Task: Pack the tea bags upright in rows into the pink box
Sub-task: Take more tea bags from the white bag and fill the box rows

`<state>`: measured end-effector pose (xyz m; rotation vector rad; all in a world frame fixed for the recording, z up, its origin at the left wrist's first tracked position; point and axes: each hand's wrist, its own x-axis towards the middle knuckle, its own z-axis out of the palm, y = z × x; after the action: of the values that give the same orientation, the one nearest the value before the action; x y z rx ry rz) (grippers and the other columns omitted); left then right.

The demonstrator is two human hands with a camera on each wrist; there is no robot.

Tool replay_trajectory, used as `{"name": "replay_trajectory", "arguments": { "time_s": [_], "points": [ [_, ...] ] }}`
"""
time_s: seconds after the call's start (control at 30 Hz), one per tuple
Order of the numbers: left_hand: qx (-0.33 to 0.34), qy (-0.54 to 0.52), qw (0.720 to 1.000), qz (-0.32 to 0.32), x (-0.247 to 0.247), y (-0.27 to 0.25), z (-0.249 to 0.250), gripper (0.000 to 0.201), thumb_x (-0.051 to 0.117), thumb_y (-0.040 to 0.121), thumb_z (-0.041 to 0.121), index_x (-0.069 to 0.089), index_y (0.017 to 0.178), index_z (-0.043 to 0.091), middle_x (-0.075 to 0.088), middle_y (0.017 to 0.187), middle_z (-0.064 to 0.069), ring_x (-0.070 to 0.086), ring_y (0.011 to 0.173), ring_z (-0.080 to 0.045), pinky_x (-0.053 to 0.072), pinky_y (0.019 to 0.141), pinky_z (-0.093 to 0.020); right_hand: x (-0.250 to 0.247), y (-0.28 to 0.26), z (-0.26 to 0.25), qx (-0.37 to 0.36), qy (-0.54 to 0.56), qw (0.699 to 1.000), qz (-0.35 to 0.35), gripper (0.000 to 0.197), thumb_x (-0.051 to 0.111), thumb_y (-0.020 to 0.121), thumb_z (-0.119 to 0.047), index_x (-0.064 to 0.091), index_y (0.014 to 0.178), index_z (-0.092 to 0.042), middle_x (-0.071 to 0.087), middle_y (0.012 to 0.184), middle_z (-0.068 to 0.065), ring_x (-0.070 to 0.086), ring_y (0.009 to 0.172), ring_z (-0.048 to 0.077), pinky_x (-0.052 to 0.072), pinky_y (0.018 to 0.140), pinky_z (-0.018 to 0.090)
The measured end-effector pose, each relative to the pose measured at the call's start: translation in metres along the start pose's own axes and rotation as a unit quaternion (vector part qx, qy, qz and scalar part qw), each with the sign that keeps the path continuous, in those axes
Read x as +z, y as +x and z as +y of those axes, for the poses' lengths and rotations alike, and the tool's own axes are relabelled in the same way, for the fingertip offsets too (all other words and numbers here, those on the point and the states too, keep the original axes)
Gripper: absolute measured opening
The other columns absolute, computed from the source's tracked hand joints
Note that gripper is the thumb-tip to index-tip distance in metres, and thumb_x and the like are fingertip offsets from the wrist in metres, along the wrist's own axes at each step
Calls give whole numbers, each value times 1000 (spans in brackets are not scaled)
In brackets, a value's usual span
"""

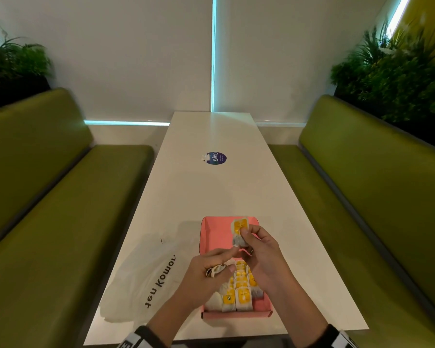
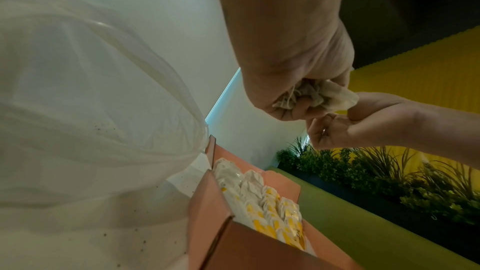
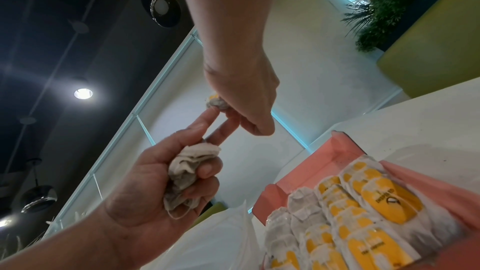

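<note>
Tea bag in hand: one bag (image 1: 239, 232), yellow tag uppermost, held upright above the middle of the box, lower centre of the head view.
Right hand (image 1: 260, 257): grip pinched on that bag's lower part between thumb and fingertips; its string runs down the front.
Left hand (image 1: 206, 275): grip curled round a crumpled bunch of spare bags (image 3: 187, 174) in the palm; index and middle fingers stretched out to the held bag's lower edge, at or just short of touching.
Packed bags (image 1: 239, 290): upright in rows filling the near end of the box, yellow tags mostly facing the camera; a few at the left show plain white.
Box (image 1: 206, 234): pink, open, on the counter at lower centre; far half bare pink floor.
Plastic bag (image 1: 141, 280): white, printed, slumped just left of the box; contents hidden.
Counter (image 1: 211, 192): long, white; a round blue sticker (image 1: 215, 158) well beyond the box.
Surroundings: green benches either side, plants in both upper corners.
Step in hand: apparently straightening one bag and its string before placing; judged roughly half packed.
Next move calls for: lowering the bag tag-up against the last standing row, string tucked, without toppling its neighbours; then drawing another from the left palm.
</note>
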<state>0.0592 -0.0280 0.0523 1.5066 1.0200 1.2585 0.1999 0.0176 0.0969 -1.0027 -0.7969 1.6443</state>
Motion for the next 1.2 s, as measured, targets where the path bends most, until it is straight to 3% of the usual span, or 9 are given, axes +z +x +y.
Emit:
{"name": "replay_trajectory", "arguments": {
  "time_s": [0.13,0.27,0.43,0.57,0.67,0.73,0.9,1.1,1.2],
  "points": [
    [3,33,999,-1,-1,-1,2,24,64,82,26,73,104,21,71,105,10,65,101,-9,47,86,-15,-1,-1,-2,-3,-25,1000,18,12,58,89,-8,57,77,-13,66,64,1,60,61,10,38,63,26],
    [-16,38,995,90,-5,2,2,16,66,86,15,74,87,29,73,90,7,67,88,-10,51,78,-21,-3,-2,-2,-25,-67,997,15,15,63,86,-8,57,74,-16,64,69,0,58,67,13,38,66,26],
    [-55,-18,990,126,1,12,15,29,67,77,33,70,102,20,72,89,-3,66,83,-16,55,75,-28,-2,-6,1,-42,-122,992,-15,9,65,84,-12,59,78,-14,67,76,1,62,74,12,38,72,30],
    [-67,-40,985,157,10,13,16,7,70,81,18,73,87,18,71,75,-3,63,68,-10,51,64,-25,0,-7,5,-57,-95,994,2,4,65,84,-7,61,83,-7,64,70,5,55,59,11,36,58,23],
    [-96,-93,975,176,16,13,18,10,72,79,15,73,75,24,65,65,-3,58,61,-10,48,57,-22,1,-6,9,-82,-73,993,33,5,64,84,-2,61,80,-4,60,63,4,46,53,11,38,51,22],
    [-117,-128,969,177,18,13,20,2,75,74,21,73,74,21,63,66,-6,57,61,-12,48,57,-25,3,-7,13,-94,-72,992,45,4,65,84,-2,62,80,-3,61,67,6,52,60,15,42,56,26],
    [-144,-150,965,159,18,15,22,15,75,71,21,71,83,14,64,62,0,58,55,-9,44,48,-20,10,-8,19,-106,-62,991,54,3,64,84,-4,63,83,-3,63,77,12,59,72,22,50,70,38],
    [-142,-140,963,179,8,13,19,13,74,72,25,74,85,23,62,71,-7,53,64,-18,44,52,-26,4,-10,15,-114,-52,990,62,3,65,84,-5,62,84,-4,61,66,1,47,59,13,43,56,25],
    [-147,-126,968,158,12,14,18,3,74,75,23,73,73,21,60,68,-9,53,60,-16,43,51,-24,7,-9,17,-104,-43,992,58,2,65,84,-4,63,83,-4,61,72,7,52,67,19,46,64,33]
  ]
}}
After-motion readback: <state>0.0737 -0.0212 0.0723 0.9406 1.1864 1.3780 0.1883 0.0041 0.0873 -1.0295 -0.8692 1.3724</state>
